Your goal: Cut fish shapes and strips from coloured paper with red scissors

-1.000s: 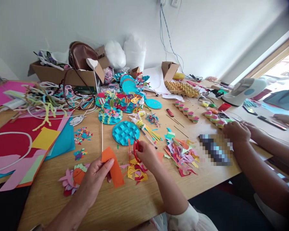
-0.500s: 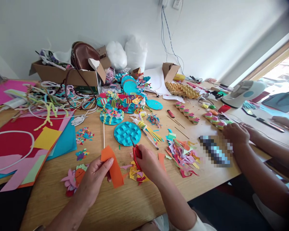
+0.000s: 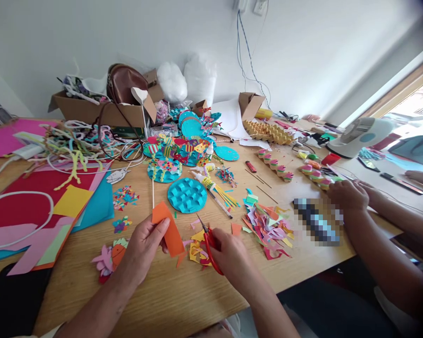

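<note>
My left hand (image 3: 151, 241) pinches a strip of orange paper (image 3: 172, 232) between thumb and fingers, holding it above the wooden table. My right hand (image 3: 229, 253) grips red-handled scissors (image 3: 210, 244), whose blades point up and left, apart from the paper. Under the scissors lies a small heap of yellow and red paper scraps (image 3: 197, 249). Beyond both hands rests a round turquoise disc with raised paper strips (image 3: 186, 195). Beside my left forearm are pink petal shapes (image 3: 104, 263) and an orange paper round (image 3: 118, 255).
A larger pile of paper scraps (image 3: 268, 227) lies right of my right hand. Coloured paper sheets (image 3: 38, 197) cover the left side. Glue bottles (image 3: 205, 180) and a pen (image 3: 220, 204) lie beyond. A co-worker's hands (image 3: 348, 195) work at the right near a white machine (image 3: 356, 136).
My right hand and the scissors have moved right and toward me, away from the turquoise disc. The orange paper has risen slightly and tilted in my left hand.
</note>
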Motion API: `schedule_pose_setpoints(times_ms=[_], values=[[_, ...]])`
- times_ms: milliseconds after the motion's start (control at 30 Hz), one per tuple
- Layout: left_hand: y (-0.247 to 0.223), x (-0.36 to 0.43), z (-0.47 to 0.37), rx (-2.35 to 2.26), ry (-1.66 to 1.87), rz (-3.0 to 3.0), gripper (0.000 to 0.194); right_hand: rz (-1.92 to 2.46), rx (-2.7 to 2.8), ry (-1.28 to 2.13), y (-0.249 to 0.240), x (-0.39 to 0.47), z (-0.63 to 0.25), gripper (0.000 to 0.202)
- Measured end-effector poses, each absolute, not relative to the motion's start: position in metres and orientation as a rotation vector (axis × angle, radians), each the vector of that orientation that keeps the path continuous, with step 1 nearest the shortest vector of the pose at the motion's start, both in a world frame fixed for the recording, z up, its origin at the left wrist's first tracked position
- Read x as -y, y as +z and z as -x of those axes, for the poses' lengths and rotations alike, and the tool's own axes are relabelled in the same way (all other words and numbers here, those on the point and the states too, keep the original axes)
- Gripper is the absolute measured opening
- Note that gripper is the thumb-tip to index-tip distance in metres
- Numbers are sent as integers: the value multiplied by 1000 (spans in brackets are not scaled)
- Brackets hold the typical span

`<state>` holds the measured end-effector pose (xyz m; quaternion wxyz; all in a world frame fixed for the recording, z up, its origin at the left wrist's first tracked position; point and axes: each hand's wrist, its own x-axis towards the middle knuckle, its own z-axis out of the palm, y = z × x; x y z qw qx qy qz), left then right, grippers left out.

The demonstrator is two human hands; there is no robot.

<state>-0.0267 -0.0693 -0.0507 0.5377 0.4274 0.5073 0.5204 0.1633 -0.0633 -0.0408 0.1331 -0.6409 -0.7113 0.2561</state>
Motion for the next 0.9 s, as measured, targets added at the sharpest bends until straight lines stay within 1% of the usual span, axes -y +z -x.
schedule_pose_setpoints(times_ms=[100,167,300,367,633,767,900], values=[[-49,68,28,-1212,1244,-1035,17,1849,1849,739,-41,65,-172,10],[-48,68,26,-1210,1238,-1041,17,1748,1684,823,-38,66,-175,7],[-43,67,19,-1225,1224,-1053,17,1395,1424,1362,-36,70,-162,21],[-42,66,15,-1241,1218,-1058,19,1277,1374,1515,-39,72,-149,25],[-41,67,16,-1197,1224,-1059,20,1247,1237,1576,-48,66,-124,27],[-42,70,19,-1147,1096,-1098,17,1253,1250,1510,-45,62,-124,25],[-49,70,21,-1193,1006,-1132,13,1282,1311,1477,-45,61,-122,24]])
